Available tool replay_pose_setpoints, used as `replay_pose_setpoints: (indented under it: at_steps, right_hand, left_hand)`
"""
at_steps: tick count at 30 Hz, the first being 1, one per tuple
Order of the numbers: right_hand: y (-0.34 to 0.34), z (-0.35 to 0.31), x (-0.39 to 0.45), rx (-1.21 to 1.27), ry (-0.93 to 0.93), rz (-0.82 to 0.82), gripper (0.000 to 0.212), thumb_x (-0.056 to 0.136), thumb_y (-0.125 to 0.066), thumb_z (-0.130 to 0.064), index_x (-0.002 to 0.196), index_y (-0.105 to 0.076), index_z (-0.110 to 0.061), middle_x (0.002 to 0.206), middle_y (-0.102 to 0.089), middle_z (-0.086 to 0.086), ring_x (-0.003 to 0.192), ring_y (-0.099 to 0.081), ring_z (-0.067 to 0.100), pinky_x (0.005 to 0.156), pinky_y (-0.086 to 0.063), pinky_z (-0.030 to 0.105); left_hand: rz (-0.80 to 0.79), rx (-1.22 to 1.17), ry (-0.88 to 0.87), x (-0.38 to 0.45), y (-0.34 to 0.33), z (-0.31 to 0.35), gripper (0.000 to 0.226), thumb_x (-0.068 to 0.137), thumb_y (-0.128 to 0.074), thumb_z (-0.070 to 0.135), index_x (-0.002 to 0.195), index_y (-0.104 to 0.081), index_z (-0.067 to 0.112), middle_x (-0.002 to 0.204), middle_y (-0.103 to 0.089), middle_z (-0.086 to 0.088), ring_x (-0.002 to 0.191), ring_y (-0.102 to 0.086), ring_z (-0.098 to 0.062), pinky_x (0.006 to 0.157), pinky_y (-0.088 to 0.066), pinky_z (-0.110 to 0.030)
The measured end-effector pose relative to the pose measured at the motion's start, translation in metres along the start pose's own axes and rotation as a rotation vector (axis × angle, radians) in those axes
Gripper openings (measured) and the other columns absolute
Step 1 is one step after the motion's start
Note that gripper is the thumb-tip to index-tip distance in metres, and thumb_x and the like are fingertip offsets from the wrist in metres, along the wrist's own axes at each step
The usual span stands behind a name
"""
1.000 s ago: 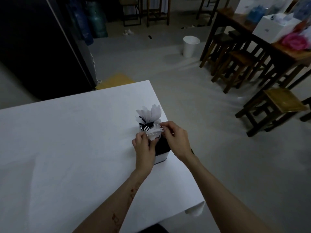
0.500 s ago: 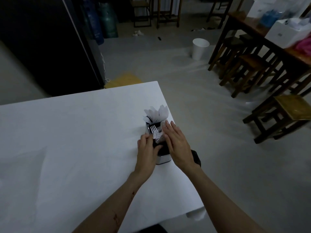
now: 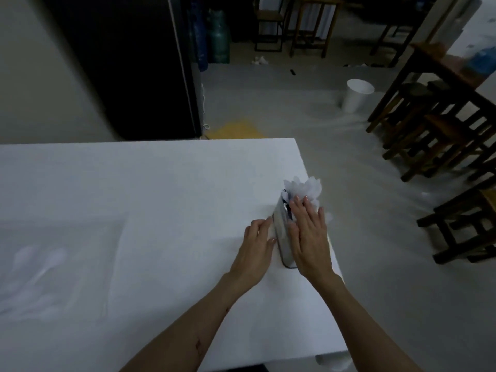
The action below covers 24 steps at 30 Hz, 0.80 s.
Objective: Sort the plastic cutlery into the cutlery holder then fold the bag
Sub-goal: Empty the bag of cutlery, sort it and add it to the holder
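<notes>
— White cutlery (image 3: 306, 187) stood bunched in the holder (image 3: 282, 232), near the table's (image 3: 161, 183) right edge.
— And the hands?
— The right hand (image 3: 308, 234) lay flat and open on top of the holder, fingers spread toward the cutlery. The left hand (image 3: 255, 245) rested against the holder's left side, fingers loosely curled, gripping nothing.
— The bag?
— A clear bag (image 3: 37, 277) lay flat, well left of the holder.
</notes>
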State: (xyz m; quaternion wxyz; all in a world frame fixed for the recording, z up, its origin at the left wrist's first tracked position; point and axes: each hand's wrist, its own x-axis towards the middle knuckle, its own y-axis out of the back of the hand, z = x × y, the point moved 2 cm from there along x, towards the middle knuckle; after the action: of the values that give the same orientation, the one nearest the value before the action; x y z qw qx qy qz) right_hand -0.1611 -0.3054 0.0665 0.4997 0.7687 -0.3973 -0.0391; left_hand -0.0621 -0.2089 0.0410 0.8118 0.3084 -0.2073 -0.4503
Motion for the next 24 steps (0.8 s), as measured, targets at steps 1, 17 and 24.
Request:
replay_pose_setpoints:
  at_steps: [1,17,24]
  right_hand:
    - [-0.009,-0.014,0.003,0.033,0.008,-0.01,0.057,0.105,-0.016,-0.041,0.148,-0.038,-0.012,0.157,-0.03,0.0,0.149,-0.016,0.013,0.123,-0.004,0.036]
    - [-0.259,-0.258,-0.042,0.418,-0.24,-0.798,0.038,0.096,-0.055,-0.018,0.134,-0.05,-0.015,0.127,-0.06,0.003,0.105,-0.059,0.014,0.093,-0.049,0.026]
    - [-0.304,-0.288,-0.044,0.486,-0.704,-0.765,0.022,0.091,-0.063,-0.026,0.11,-0.057,-0.016,0.099,-0.066,0.003,0.093,-0.066,0.026,0.09,-0.055,0.041]
  left_hand:
    - [0.028,0.008,0.027,-0.005,0.012,-0.013,0.049,0.101,-0.041,0.024,0.148,-0.028,0.017,0.146,-0.034,-0.001,0.131,-0.034,-0.013,0.105,-0.026,-0.015]
    - [0.005,0.31,0.668,-0.186,0.199,-0.303,0.053,0.103,-0.029,0.025,0.151,-0.016,0.005,0.16,-0.003,-0.011,0.148,0.004,-0.029,0.119,0.0,-0.034]
    - [-0.129,0.325,0.602,-0.193,0.203,-0.316,0.054,0.104,-0.023,0.031,0.153,-0.011,0.013,0.161,0.004,-0.003,0.149,0.001,-0.019,0.119,-0.004,-0.031]
